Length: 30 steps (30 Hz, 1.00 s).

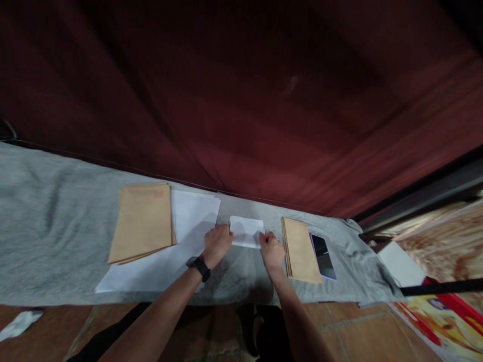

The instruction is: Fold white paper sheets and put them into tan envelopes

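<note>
A small folded sheet of white paper [246,231] lies on the grey cloth between my hands. My left hand [219,244], with a black watch on its wrist, is closed at the sheet's left edge. At the lower right edge, my right hand [272,251] pinches the paper with curled fingers. Left of my left hand lie larger white sheets [192,216], partly covered by a stack of brown envelopes [145,218]. A narrower stack of brown envelopes [302,249] rests just right of my right hand.
A phone [323,256] lies beside the right envelope stack. Grey cloth [49,226] covers the long surface, and a dark red curtain-like fabric [241,100] rises behind it. Tiled floor [354,332] shows at the front, with a colourful printed box [445,322] at right.
</note>
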Each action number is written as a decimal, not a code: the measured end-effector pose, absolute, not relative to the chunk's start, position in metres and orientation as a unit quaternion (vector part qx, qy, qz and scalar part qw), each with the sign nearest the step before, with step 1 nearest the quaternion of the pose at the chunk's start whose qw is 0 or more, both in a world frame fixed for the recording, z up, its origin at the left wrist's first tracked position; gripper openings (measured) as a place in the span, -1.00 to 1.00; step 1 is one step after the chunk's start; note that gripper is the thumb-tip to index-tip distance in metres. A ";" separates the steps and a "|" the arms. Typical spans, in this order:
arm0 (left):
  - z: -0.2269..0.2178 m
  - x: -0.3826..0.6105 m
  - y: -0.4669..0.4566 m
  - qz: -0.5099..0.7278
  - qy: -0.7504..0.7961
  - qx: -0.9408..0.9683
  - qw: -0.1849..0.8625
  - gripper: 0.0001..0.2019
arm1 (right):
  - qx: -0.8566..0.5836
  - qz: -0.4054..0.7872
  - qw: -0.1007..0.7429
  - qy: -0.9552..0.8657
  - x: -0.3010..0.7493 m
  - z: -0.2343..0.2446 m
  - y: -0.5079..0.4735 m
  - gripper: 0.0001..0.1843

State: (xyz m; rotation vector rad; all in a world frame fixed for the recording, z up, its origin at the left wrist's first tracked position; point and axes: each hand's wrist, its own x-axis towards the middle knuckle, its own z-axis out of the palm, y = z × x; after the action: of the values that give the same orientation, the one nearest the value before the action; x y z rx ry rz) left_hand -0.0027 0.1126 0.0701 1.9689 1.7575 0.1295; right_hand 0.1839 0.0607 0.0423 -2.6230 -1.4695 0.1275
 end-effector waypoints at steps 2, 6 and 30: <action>0.069 -0.004 0.114 0.043 0.650 0.718 0.247 -0.69 | -0.868 0.038 0.068 -0.490 0.185 0.040 0.061 -0.58; 0.071 -0.007 0.119 0.016 0.646 0.712 0.275 -0.64 | -0.856 0.059 0.061 -0.510 0.193 0.043 0.068 -0.58; 0.069 0.000 0.126 -0.025 0.657 0.719 0.225 -0.66 | -0.862 -0.015 0.058 -0.503 0.193 0.040 0.091 -0.55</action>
State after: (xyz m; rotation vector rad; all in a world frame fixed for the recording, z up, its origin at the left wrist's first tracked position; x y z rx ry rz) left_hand -0.0002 0.1259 0.0686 1.9850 1.8120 -0.0678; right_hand 0.1925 0.0910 0.0404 -2.6131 -1.5233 -0.0458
